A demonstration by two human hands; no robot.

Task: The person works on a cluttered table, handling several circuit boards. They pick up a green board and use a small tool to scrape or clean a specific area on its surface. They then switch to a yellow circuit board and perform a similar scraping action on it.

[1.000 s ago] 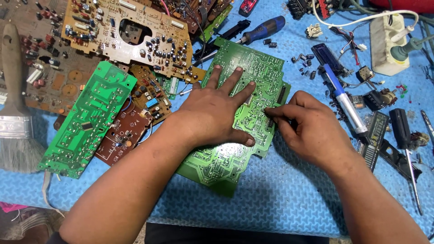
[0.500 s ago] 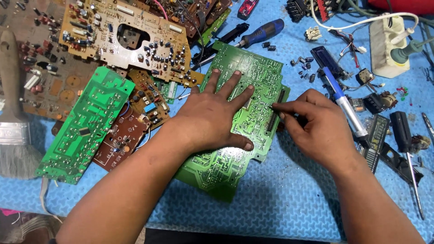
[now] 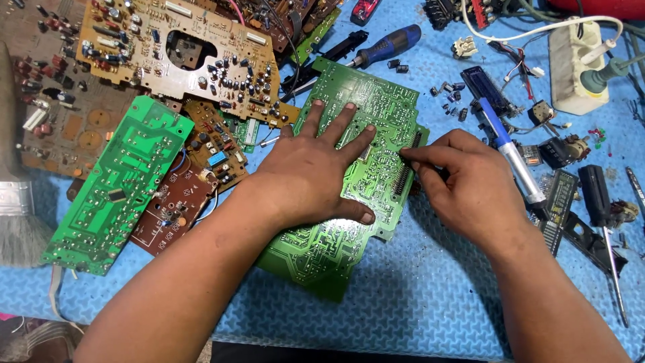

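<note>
Your left hand (image 3: 310, 176) lies flat, fingers spread, on the green board (image 3: 349, 181); your right hand (image 3: 467, 191) pinches its right-edge connector (image 3: 405, 168). Prying risks cracked solder joints.

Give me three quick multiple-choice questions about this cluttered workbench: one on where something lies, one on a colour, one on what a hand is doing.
1. Where does the blue-handled screwdriver lie?
A. Beyond the top edge of the green circuit board under the hands
B. On the brush at the left
C. Under the right forearm

2. What colour is the mat that covers the bench?
A. Red
B. Blue
C. Grey

3. What is the left hand doing?
A. Gripping a screwdriver
B. Hanging in the air, touching nothing
C. Lying flat, fingers spread, on the green circuit board

Answers:
1. A, the screwdriver rests on the mat just past the board's far edge.
2. B, blue textured mat shows all round the boards.
3. C, the palm presses the board down while the right hand pinches at its right edge.
</note>
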